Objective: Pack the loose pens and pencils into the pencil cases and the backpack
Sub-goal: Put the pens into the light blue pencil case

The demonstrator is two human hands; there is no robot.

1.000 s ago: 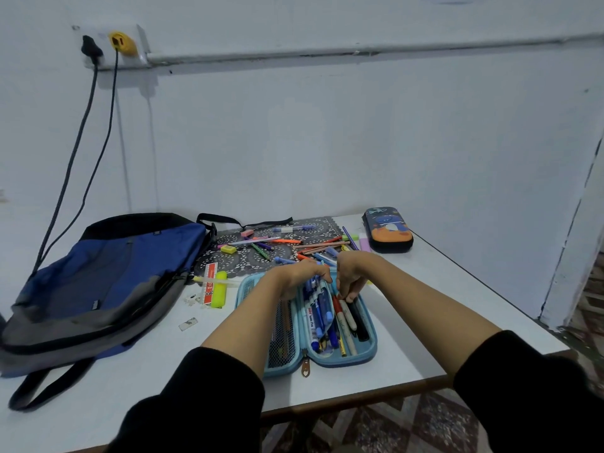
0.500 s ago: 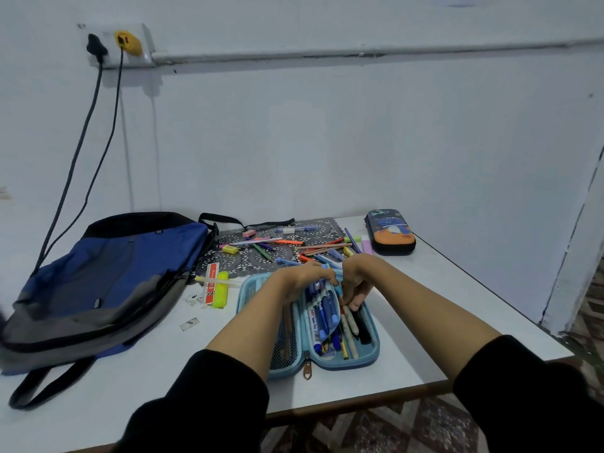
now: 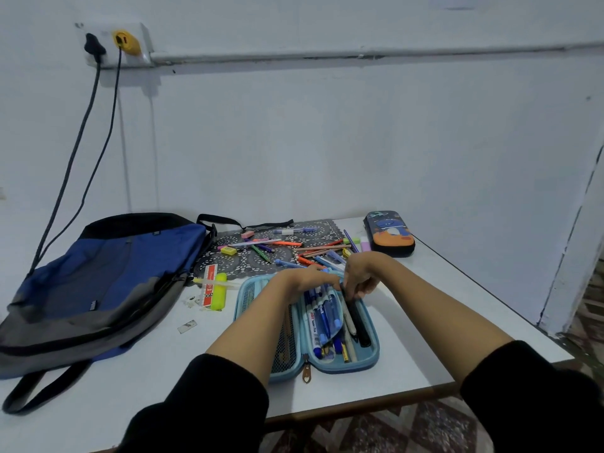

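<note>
An open light-blue pencil case [image 3: 369, 358] lies at the table's front, full of pens. My left hand [image 3: 302, 279] is at its far end, fingers curled over the top of the inner flap [image 3: 322, 317] that carries blue pens. Beside it my right hand [image 3: 361, 274] pinches the top of a black pen [image 3: 359, 322] lying in the case's right half. Several loose pens and pencils [image 3: 313, 251] lie on a patterned mat [image 3: 235, 266] behind the case. A blue and grey backpack [image 3: 98, 289] lies flat at the left. A shut dark pencil case [image 3: 389, 235] sits at the back right.
A yellow highlighter [image 3: 219, 292], a ruler [image 3: 209, 284] and small erasers [image 3: 228, 250] lie between backpack and open case. Two cables [image 3: 81, 152] hang from a wall socket to behind the backpack. The table's front edge [image 3: 359, 410] is near my arms; its right edge runs past the dark case.
My right hand has shifted from the case's middle to the black pen on its right side. My left hand stayed on the flap, which now leans left.
</note>
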